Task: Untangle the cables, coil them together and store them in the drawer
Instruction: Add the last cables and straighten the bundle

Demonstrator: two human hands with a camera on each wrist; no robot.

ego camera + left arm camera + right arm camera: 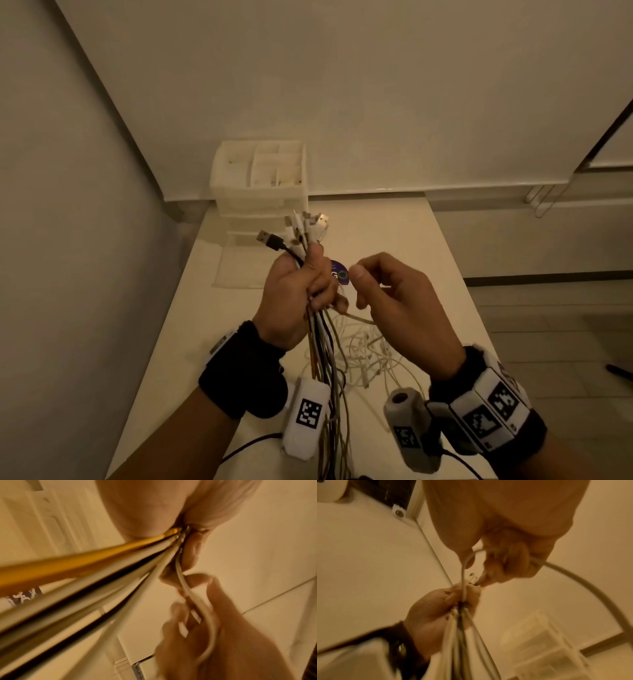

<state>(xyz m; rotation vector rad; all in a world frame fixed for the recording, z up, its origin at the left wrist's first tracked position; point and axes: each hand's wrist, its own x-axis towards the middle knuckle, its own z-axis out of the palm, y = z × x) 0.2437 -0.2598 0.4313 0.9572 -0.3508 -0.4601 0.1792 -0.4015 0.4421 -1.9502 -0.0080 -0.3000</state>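
My left hand [301, 291] grips a bundle of cables [323, 346], white, black and orange, held upright above the table. Their USB plugs [301, 229] fan out above the fist. The strands hang down past my wrist; the left wrist view shows them [96, 574] running out of the fist. My right hand [383, 294], just right of the left, pinches one white cable [356, 318] that leads from the bundle; in the right wrist view it [573, 577] curves away below the fingers. A loose tangle of white cables [370, 356] lies on the table beneath both hands.
A white plastic drawer unit [260, 185] stands at the table's far left, its lowest drawer [239, 263] pulled out toward me. A small purple tag [339, 272] shows behind my left hand. The table [428, 260] ends at right; tiled floor lies beyond.
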